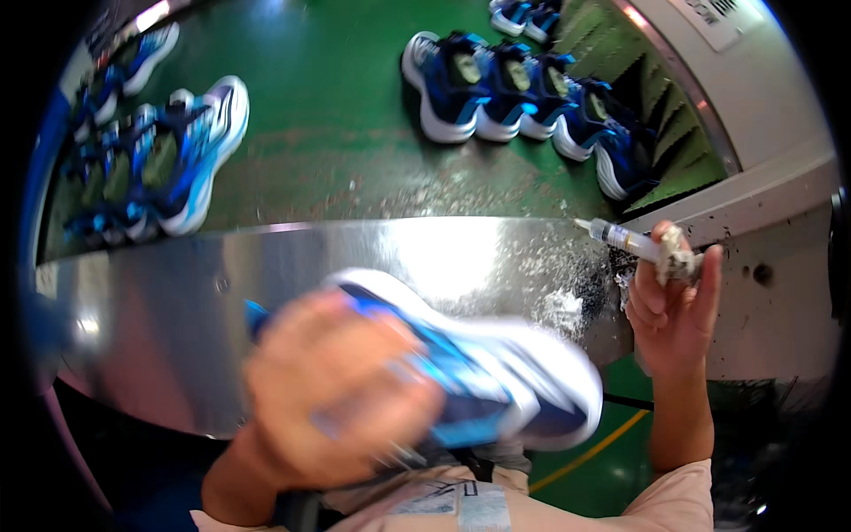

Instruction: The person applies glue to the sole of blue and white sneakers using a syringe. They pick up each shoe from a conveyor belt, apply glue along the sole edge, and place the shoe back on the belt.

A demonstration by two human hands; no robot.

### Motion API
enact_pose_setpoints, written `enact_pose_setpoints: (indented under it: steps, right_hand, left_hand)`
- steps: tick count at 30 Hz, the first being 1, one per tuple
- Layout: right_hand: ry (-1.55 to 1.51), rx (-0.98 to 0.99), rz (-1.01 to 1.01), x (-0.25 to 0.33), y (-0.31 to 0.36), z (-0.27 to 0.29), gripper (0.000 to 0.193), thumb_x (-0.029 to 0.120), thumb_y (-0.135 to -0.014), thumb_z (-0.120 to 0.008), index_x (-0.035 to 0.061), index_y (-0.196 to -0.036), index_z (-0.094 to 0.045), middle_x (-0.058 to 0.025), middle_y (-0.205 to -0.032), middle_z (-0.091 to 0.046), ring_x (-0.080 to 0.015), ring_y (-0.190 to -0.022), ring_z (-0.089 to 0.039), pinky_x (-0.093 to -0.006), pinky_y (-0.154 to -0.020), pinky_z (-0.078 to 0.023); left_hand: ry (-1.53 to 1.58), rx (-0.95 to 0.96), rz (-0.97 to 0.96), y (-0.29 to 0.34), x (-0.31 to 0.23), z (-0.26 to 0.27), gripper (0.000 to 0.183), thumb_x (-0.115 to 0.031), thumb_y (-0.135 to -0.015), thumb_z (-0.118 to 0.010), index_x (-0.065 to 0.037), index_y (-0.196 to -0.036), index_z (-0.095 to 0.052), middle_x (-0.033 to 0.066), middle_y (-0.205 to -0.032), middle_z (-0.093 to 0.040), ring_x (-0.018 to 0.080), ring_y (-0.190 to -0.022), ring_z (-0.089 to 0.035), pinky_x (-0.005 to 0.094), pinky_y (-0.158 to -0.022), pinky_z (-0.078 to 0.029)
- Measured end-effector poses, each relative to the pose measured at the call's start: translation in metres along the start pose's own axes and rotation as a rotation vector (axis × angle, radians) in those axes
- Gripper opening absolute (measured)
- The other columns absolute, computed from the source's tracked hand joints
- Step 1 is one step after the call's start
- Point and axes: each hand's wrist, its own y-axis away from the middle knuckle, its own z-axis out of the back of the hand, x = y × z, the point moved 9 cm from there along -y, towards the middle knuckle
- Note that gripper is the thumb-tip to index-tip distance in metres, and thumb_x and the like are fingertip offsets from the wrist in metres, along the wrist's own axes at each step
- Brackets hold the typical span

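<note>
My left hand [341,386] is closed round a blue running shoe [523,381] with a thick white sole, tilted on its side above the near edge of the metal ledge. Both hand and shoe are smeared by motion. Off to the right, my right hand [669,306] grips a clear syringe [625,239] with its thin tip pointing left, away from the shoe. A whitish, soiled wrapping [675,255] is bunched round the syringe's rear end between thumb and fingers.
A shiny metal ledge [160,301] runs across in front of me, with white residue [563,310] at its right. Beyond lies a green belt-like surface [310,115]. Blue shoes [448,84] stand in a row at right, more shoes [208,151] at left. A pale machine housing [780,115] borders the right.
</note>
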Motion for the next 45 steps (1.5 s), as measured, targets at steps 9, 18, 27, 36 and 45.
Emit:
enact_pose_setpoints:
  steps: [9,18,27,36,45]
  right_hand:
    - [0.086,-0.207,-0.109,-0.05,0.055,0.096,0.049,0.056,-0.092,-0.047,0.0149,-0.117,-0.046,-0.0035,-0.077,-0.053,-0.0038,-0.058,-0.039,-0.0168,-0.046,-0.027]
    - [0.131,-0.305,0.05,-0.052,0.088,0.125,0.066,0.064,-0.08,-0.06,0.0107,-0.115,-0.043,-0.0036,-0.071,-0.053,-0.0042,-0.051,-0.039,-0.0174,-0.041,-0.025]
    - [0.204,-0.141,0.036,-0.07,0.058,0.102,0.047,0.044,-0.089,-0.06,0.009,-0.117,-0.044,-0.0012,-0.077,-0.053,-0.0029,-0.057,-0.041,-0.0161,-0.045,-0.029]
    - [0.458,-0.058,-0.021,-0.082,0.085,0.082,0.03,0.023,-0.092,-0.056,0.0039,-0.114,-0.051,-0.0008,-0.08,-0.053,-0.0049,-0.068,-0.049,-0.0188,-0.058,-0.041]
    - [0.445,-0.213,0.017,-0.049,0.069,0.094,0.036,0.039,-0.097,-0.046,0.0079,-0.114,-0.049,0.0018,-0.069,-0.051,-0.0008,-0.05,-0.035,-0.0161,-0.043,-0.024]
  left_hand:
    - [-0.469,-0.131,1.004,-0.091,0.267,-0.057,0.079,-0.026,-0.064,-0.081,-0.012,-0.132,-0.044,0.0186,-0.106,-0.065,0.027,-0.096,-0.063,0.0348,-0.084,-0.049]
    - [-0.904,-0.693,0.451,0.036,0.159,0.065,0.055,-0.011,-0.068,-0.08,-0.002,-0.117,-0.055,0.017,-0.114,-0.055,0.0273,-0.109,-0.053,0.0356,-0.093,-0.044]
    - [0.165,-0.663,1.086,0.071,0.25,0.086,0.044,-0.002,-0.057,-0.079,-0.002,-0.097,-0.06,0.0065,-0.086,-0.066,0.0145,-0.075,-0.061,0.0286,-0.069,-0.049]
    - [0.133,-0.657,0.95,0.137,0.001,0.019,0.071,-0.008,-0.067,-0.082,-0.005,-0.125,-0.043,0.0126,-0.119,-0.046,0.0223,-0.091,-0.06,0.0329,-0.076,-0.053]
    - [-0.221,0.575,0.405,-0.004,0.038,-0.018,0.081,-0.031,-0.052,-0.086,-0.007,-0.122,-0.054,0.0176,-0.122,-0.054,0.0416,-0.116,-0.049,0.0498,-0.093,-0.042]
